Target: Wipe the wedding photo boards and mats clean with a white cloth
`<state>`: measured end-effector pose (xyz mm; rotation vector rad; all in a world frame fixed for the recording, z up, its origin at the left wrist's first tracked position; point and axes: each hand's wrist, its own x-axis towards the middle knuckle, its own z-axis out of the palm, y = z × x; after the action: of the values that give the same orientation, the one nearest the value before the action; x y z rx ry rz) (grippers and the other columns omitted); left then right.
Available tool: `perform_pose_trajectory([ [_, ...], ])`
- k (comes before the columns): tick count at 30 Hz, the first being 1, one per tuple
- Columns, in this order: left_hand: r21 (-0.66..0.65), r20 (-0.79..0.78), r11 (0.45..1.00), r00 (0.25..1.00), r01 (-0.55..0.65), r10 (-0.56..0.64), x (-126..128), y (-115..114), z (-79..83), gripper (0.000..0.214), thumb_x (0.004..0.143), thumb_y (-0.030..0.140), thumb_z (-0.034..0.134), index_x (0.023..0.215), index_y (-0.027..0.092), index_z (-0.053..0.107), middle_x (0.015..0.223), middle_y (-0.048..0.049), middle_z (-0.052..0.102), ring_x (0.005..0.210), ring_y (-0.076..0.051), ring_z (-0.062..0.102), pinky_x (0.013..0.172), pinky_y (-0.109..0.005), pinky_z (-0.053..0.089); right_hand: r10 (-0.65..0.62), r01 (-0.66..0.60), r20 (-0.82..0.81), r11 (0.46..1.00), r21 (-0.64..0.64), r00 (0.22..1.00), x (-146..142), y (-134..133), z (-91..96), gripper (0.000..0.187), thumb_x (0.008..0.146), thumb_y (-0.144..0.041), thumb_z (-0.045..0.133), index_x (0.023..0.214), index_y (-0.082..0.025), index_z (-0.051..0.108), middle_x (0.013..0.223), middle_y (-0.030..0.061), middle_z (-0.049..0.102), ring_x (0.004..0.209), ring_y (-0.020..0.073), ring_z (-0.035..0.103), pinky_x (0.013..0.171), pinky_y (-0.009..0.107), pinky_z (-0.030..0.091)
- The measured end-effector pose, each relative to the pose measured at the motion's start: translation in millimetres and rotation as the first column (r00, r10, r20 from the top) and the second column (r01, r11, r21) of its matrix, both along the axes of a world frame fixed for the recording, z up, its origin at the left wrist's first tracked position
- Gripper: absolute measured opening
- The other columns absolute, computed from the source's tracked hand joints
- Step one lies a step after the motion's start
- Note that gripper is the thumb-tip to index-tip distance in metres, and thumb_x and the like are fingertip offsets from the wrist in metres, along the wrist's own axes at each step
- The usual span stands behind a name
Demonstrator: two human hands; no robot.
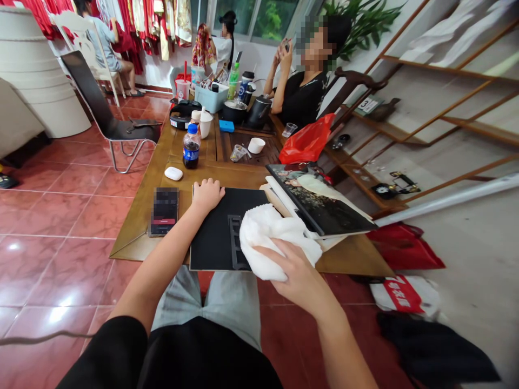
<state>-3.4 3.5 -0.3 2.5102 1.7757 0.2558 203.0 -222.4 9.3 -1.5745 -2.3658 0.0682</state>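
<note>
A flat black book or album [217, 232] lies at the near edge of the wooden table [141, 210]. My left hand [206, 195] rests on its far left corner, fingers curled down over the edge. My right hand [295, 270] presses a crumpled white cloth [271, 237] onto the right side of the black cover, fingers closed round the cloth. Just right of the cloth lies a stack of photo albums [320, 205] with a dark picture on top.
A phone [163, 210], a white earbud case [173, 173] and a cola bottle [191, 147] sit left of the album. Cups, a kettle [258, 111], a red bag [307, 141] and a seated person [304, 81] are further back. An empty chair [109, 108] stands left.
</note>
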Motion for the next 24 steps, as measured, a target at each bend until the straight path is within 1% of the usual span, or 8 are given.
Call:
perform_pose_trajectory([
  [6,0.006,0.005,1.0,1.0,0.006,-0.006,0,1,-1.3,0.04,0.107,0.038,0.04,0.124,0.013,0.066,0.128,-0.0182,0.067,0.123,-0.033,0.06,0.103,-0.049,0.044,-0.027,0.027,0.023,1.0,0.008,0.999,0,-31,-2.0,0.073,0.07,-0.008,0.055,0.137,-0.033,0.068,0.137,0.0092,0.063,0.119,0.0329,0.061,0.1,0.049,0.054],
  [10,0.018,0.001,1.0,1.0,0.009,-0.009,0,1,-2.7,0.041,0.107,0.037,0.039,0.124,0.011,0.067,0.128,-0.0183,0.067,0.122,-0.034,0.061,0.102,-0.05,0.044,0.003,-0.002,0.006,1.0,-0.025,1.0,6,-41,6.4,0.072,0.071,-0.01,0.053,0.138,-0.032,0.066,0.136,0.0082,0.064,0.12,0.0308,0.063,0.099,0.046,0.055],
  [11,0.018,0.0,1.0,1.0,0.008,-0.008,0,1,-3.0,0.041,0.107,0.037,0.039,0.124,0.011,0.067,0.128,-0.0183,0.067,0.122,-0.034,0.061,0.102,-0.05,0.045,0.01,-0.01,-0.005,1.0,-0.014,1.0,7,-42,9.9,0.071,0.072,-0.01,0.053,0.138,-0.032,0.066,0.136,0.008,0.064,0.119,0.0302,0.063,0.098,0.045,0.056],
  [13,0.019,0.0,1.0,1.0,0.007,-0.007,0,1,-3.4,0.041,0.107,0.037,0.039,0.124,0.012,0.067,0.128,-0.0182,0.067,0.122,-0.033,0.061,0.102,-0.05,0.045,0.009,-0.007,-0.031,0.998,0.059,0.999,8,-39,17.1,0.068,0.074,-0.011,0.052,0.138,-0.03,0.065,0.136,0.0087,0.063,0.118,0.0302,0.064,0.097,0.044,0.055],
  [16,0.018,0.001,1.0,1.0,0.005,-0.005,0,1,-3.5,0.04,0.107,0.038,0.039,0.123,0.014,0.067,0.128,-0.0178,0.067,0.123,-0.033,0.06,0.102,-0.049,0.044,-0.011,0.026,-0.065,0.973,0.231,0.998,3,-25,26.0,0.061,0.079,-0.013,0.053,0.137,-0.027,0.065,0.135,0.0108,0.061,0.118,0.0315,0.062,0.099,0.046,0.052],
  [19,0.013,-0.003,1.0,1.0,0.005,-0.004,0,1,-2.7,0.04,0.107,0.037,0.039,0.124,0.013,0.067,0.128,-0.0179,0.067,0.123,-0.033,0.06,0.102,-0.048,0.044,-0.009,0.029,-0.06,0.937,0.347,0.998,-7,1,30.4,0.059,0.08,-0.014,0.056,0.137,-0.025,0.066,0.134,0.0122,0.061,0.119,0.0323,0.061,0.1,0.046,0.049],
  [22,0.008,-0.011,1.0,1.0,0.009,-0.009,0,1,-1.5,0.041,0.108,0.038,0.038,0.124,0.013,0.066,0.13,-0.0178,0.067,0.123,-0.032,0.06,0.103,-0.048,0.043,-0.02,0.028,-0.025,0.927,0.374,0.999,-19,34,28.9,0.058,0.079,-0.016,0.06,0.136,-0.023,0.068,0.133,0.014,0.062,0.121,0.0342,0.06,0.1,0.047,0.047],
  [24,0.005,-0.011,1.0,1.0,0.01,-0.01,0,1,-1.1,0.04,0.108,0.038,0.038,0.124,0.014,0.066,0.13,-0.0173,0.067,0.124,-0.032,0.059,0.103,-0.048,0.043,-0.021,0.019,0.005,0.95,0.313,1.0,-28,56,24.2,0.058,0.079,-0.019,0.062,0.136,-0.024,0.068,0.135,0.0148,0.063,0.122,0.0355,0.059,0.1,0.049,0.045],
])
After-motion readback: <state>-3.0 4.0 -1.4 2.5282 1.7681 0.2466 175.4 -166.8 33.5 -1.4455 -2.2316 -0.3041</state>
